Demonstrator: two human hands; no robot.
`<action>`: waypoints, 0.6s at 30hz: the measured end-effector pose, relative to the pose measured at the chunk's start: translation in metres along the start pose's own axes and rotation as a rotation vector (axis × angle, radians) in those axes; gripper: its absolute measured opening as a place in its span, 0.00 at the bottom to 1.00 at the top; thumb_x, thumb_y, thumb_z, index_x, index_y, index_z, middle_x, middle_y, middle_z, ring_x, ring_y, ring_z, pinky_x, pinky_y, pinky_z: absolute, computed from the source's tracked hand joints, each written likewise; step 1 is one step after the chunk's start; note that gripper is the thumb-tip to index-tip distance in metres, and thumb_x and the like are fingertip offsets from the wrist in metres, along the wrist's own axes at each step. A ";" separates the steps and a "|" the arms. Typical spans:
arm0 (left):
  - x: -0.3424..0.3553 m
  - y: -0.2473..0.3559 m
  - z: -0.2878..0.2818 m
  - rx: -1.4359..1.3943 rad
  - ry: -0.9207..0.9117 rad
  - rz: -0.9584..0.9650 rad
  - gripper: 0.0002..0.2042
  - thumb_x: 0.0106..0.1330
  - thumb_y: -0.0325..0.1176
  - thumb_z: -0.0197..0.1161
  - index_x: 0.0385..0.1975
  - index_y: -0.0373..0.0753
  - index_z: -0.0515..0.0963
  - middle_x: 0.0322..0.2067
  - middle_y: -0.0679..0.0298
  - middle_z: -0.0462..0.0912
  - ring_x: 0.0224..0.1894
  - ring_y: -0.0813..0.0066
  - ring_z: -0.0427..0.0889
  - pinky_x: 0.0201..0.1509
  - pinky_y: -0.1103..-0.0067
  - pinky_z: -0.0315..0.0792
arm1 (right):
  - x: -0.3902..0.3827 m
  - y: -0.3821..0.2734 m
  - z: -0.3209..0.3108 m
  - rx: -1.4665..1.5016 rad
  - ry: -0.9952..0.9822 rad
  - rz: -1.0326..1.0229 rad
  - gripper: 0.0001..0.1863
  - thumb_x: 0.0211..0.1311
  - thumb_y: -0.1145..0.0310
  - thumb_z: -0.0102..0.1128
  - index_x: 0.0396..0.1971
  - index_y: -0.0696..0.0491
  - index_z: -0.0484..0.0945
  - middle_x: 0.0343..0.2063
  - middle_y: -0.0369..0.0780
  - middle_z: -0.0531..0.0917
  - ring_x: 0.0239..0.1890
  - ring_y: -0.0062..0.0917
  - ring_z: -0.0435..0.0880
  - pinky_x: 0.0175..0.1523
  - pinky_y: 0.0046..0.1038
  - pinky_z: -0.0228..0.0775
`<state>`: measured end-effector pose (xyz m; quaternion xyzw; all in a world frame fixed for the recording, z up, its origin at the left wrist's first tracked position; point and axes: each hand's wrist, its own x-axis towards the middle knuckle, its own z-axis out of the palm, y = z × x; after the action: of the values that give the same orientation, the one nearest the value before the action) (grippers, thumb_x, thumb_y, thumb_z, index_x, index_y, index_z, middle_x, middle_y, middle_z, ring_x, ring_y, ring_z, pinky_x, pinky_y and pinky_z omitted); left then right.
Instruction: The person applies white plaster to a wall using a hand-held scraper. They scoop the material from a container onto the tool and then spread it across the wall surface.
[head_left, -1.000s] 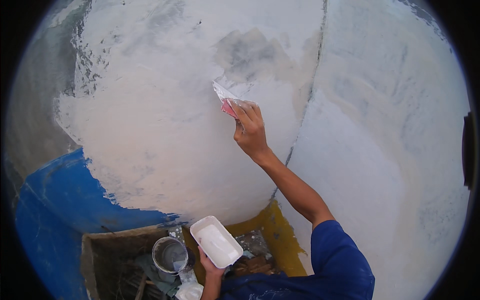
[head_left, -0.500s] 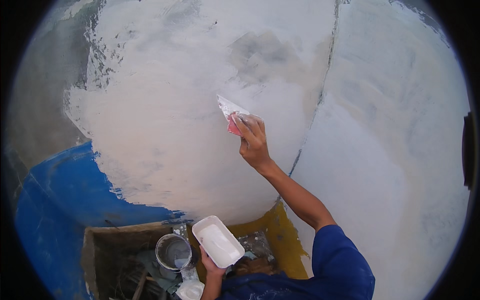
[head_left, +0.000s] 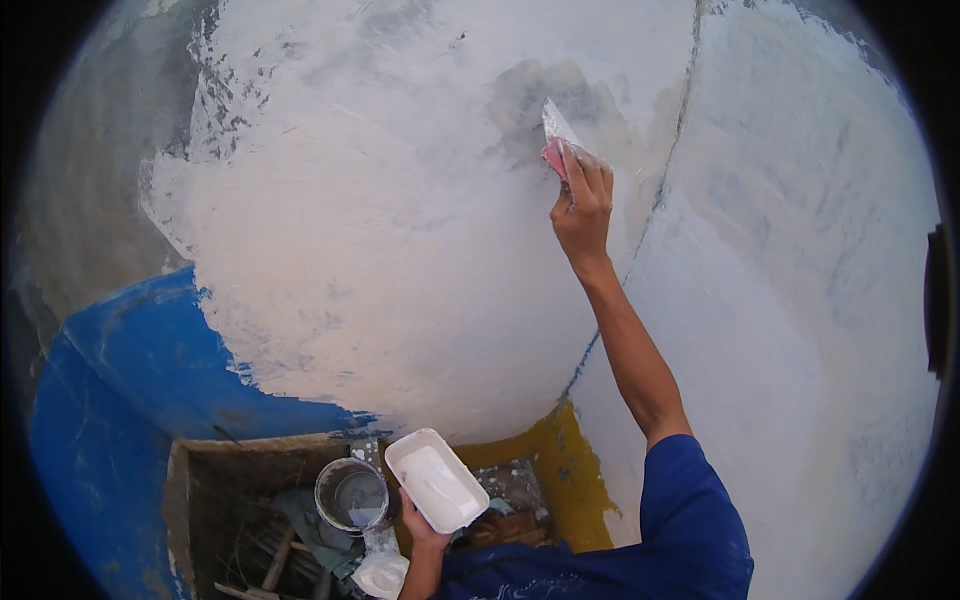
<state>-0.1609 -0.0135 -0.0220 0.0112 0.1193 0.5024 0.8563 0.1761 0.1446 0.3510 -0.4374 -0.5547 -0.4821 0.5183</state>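
My right hand grips a putty knife with a pinkish-red handle and a pale, smeared blade. The blade is against the wall, at the lower part of a grey patch amid the white coating. Low in the view, my left hand holds a white rectangular tub by its side. White paste lies inside the tub. My left fingers are partly hidden beneath it.
Left of the tub stands a round bucket with grey contents. A concrete-edged box below holds sticks and cloth. Blue paint covers the lower left wall, yellow paint the lower corner. A dark crack marks where the right wall begins.
My right hand has moved up and to the right with the putty knife, from the white area to the grey patch. The tub in my left hand has stayed nearly still.
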 end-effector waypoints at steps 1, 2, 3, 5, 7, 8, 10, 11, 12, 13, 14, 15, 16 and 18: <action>0.000 0.000 0.003 0.017 0.031 0.003 0.31 0.71 0.60 0.48 0.66 0.46 0.65 0.59 0.60 0.76 0.59 0.55 0.77 0.63 0.51 0.69 | -0.012 -0.022 0.005 0.036 -0.025 -0.020 0.30 0.47 0.88 0.56 0.54 0.56 0.77 0.47 0.42 0.79 0.50 0.40 0.75 0.56 0.39 0.69; 0.000 0.000 0.006 0.019 0.031 0.000 0.31 0.71 0.60 0.48 0.66 0.46 0.65 0.59 0.60 0.76 0.59 0.55 0.77 0.63 0.51 0.69 | -0.028 -0.041 0.011 0.088 -0.076 0.009 0.30 0.46 0.89 0.56 0.54 0.56 0.77 0.47 0.42 0.79 0.50 0.40 0.75 0.56 0.40 0.68; 0.000 0.000 0.009 0.029 0.017 0.003 0.30 0.71 0.59 0.47 0.66 0.46 0.65 0.59 0.60 0.76 0.59 0.55 0.77 0.63 0.51 0.69 | -0.040 -0.055 0.013 0.128 -0.122 -0.007 0.31 0.45 0.89 0.55 0.54 0.56 0.77 0.47 0.43 0.79 0.50 0.40 0.75 0.56 0.40 0.68; 0.001 0.003 0.010 0.048 0.001 0.014 0.30 0.71 0.59 0.47 0.66 0.46 0.65 0.59 0.60 0.76 0.59 0.54 0.77 0.63 0.51 0.69 | -0.046 -0.065 0.011 0.239 -0.103 0.038 0.32 0.44 0.89 0.55 0.55 0.56 0.77 0.46 0.43 0.79 0.50 0.41 0.75 0.55 0.40 0.68; 0.003 0.007 0.007 0.028 0.026 0.040 0.30 0.71 0.59 0.47 0.66 0.46 0.65 0.59 0.60 0.76 0.59 0.54 0.77 0.63 0.51 0.70 | -0.032 -0.057 0.009 0.161 0.022 0.064 0.33 0.45 0.91 0.56 0.57 0.56 0.77 0.46 0.43 0.79 0.51 0.41 0.74 0.56 0.38 0.68; 0.007 0.007 0.001 0.023 0.021 0.038 0.30 0.71 0.59 0.47 0.66 0.46 0.65 0.59 0.60 0.76 0.59 0.54 0.77 0.63 0.51 0.70 | -0.021 -0.046 0.006 0.075 0.137 0.081 0.35 0.45 0.92 0.56 0.58 0.55 0.77 0.46 0.43 0.80 0.51 0.41 0.74 0.57 0.36 0.68; 0.013 0.006 -0.013 0.017 -0.075 0.021 0.32 0.72 0.61 0.43 0.70 0.48 0.60 0.66 0.60 0.68 0.66 0.51 0.69 0.69 0.51 0.62 | -0.010 -0.007 0.021 -0.072 0.186 0.126 0.35 0.46 0.91 0.56 0.60 0.55 0.74 0.54 0.44 0.74 0.57 0.41 0.68 0.60 0.39 0.63; 0.012 0.006 -0.015 0.016 -0.074 0.019 0.32 0.72 0.61 0.43 0.70 0.48 0.60 0.66 0.60 0.68 0.66 0.51 0.69 0.69 0.51 0.62 | -0.012 0.004 0.031 -0.088 0.168 0.178 0.36 0.47 0.90 0.56 0.61 0.55 0.73 0.57 0.44 0.71 0.59 0.42 0.66 0.62 0.41 0.59; 0.011 0.006 -0.017 0.015 -0.077 0.022 0.32 0.72 0.61 0.43 0.70 0.49 0.60 0.66 0.60 0.68 0.66 0.51 0.68 0.70 0.51 0.61 | -0.024 0.006 0.039 -0.086 0.091 0.139 0.37 0.46 0.89 0.56 0.62 0.55 0.72 0.59 0.44 0.70 0.60 0.42 0.65 0.64 0.42 0.56; 0.012 0.009 -0.017 0.018 -0.078 0.031 0.32 0.72 0.61 0.43 0.70 0.49 0.60 0.66 0.60 0.68 0.66 0.51 0.68 0.70 0.51 0.60 | -0.037 0.001 0.050 -0.079 0.017 0.104 0.38 0.45 0.89 0.56 0.63 0.54 0.72 0.60 0.44 0.69 0.61 0.42 0.63 0.65 0.42 0.54; 0.011 0.011 -0.014 0.020 -0.084 0.025 0.32 0.72 0.61 0.43 0.70 0.49 0.60 0.66 0.60 0.68 0.66 0.51 0.68 0.70 0.51 0.60 | -0.054 -0.010 0.051 -0.016 -0.038 0.055 0.38 0.45 0.89 0.56 0.62 0.54 0.72 0.59 0.43 0.70 0.60 0.41 0.64 0.67 0.43 0.51; 0.010 0.013 -0.007 0.004 -0.094 0.014 0.32 0.71 0.61 0.44 0.70 0.49 0.60 0.66 0.61 0.68 0.66 0.51 0.68 0.70 0.51 0.61 | -0.071 -0.026 0.051 0.054 -0.102 0.025 0.37 0.45 0.88 0.55 0.61 0.54 0.73 0.59 0.42 0.71 0.61 0.41 0.65 0.66 0.43 0.53; 0.006 0.013 -0.003 -0.014 -0.096 -0.002 0.32 0.71 0.60 0.44 0.70 0.49 0.60 0.66 0.61 0.68 0.66 0.51 0.68 0.70 0.51 0.61 | -0.082 -0.039 0.043 0.099 -0.120 0.007 0.35 0.47 0.88 0.54 0.60 0.55 0.74 0.56 0.42 0.73 0.59 0.40 0.68 0.65 0.42 0.56; 0.003 0.013 0.005 0.009 -0.035 0.006 0.31 0.72 0.59 0.46 0.68 0.48 0.63 0.62 0.60 0.72 0.62 0.53 0.73 0.66 0.51 0.65 | -0.079 -0.046 0.029 0.139 -0.131 0.000 0.33 0.48 0.88 0.53 0.59 0.55 0.75 0.54 0.42 0.75 0.57 0.40 0.70 0.64 0.41 0.59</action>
<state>-0.1697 -0.0042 -0.0158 0.0243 0.1066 0.5043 0.8566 0.1327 0.1678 0.2682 -0.4309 -0.6197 -0.4126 0.5100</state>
